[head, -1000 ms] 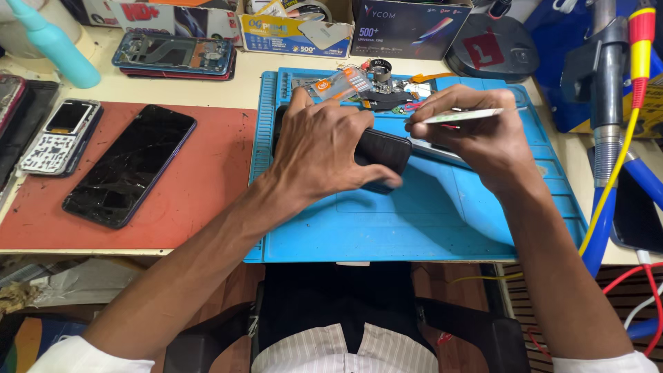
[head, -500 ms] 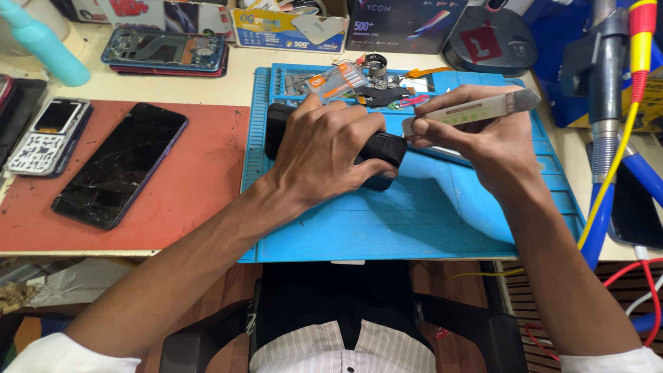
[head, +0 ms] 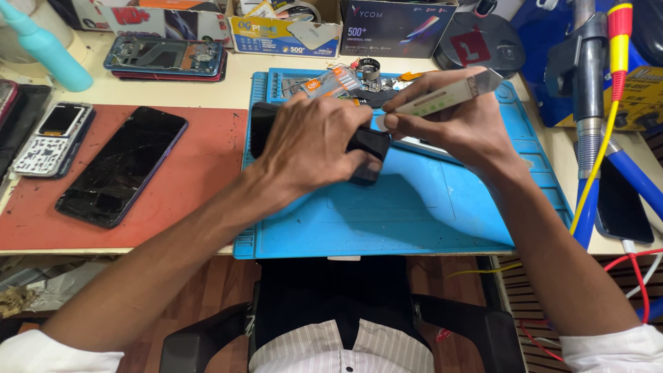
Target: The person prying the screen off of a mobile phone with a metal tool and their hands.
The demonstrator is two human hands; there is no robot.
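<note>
The left hand (head: 314, 148) presses its fingers down over a black phone (head: 369, 148) lying on the blue mat (head: 414, 214). Just right of those fingers, the right hand (head: 456, 124) pinches a flat white tool (head: 442, 100), its tip beside the phone's edge.

Two mats side by side on the table (head: 207, 90): work mat (head: 414, 214) right, second mat (head: 200, 179) left. Cracked phone (head: 124, 166) on left mat; keypad phone (head: 52, 138) further left. Boxes (head: 400, 27) behind. Left hand (head: 318, 141) presses dark phone (head: 369, 148) on work mat; right hand (head: 456, 121) just right.
</note>
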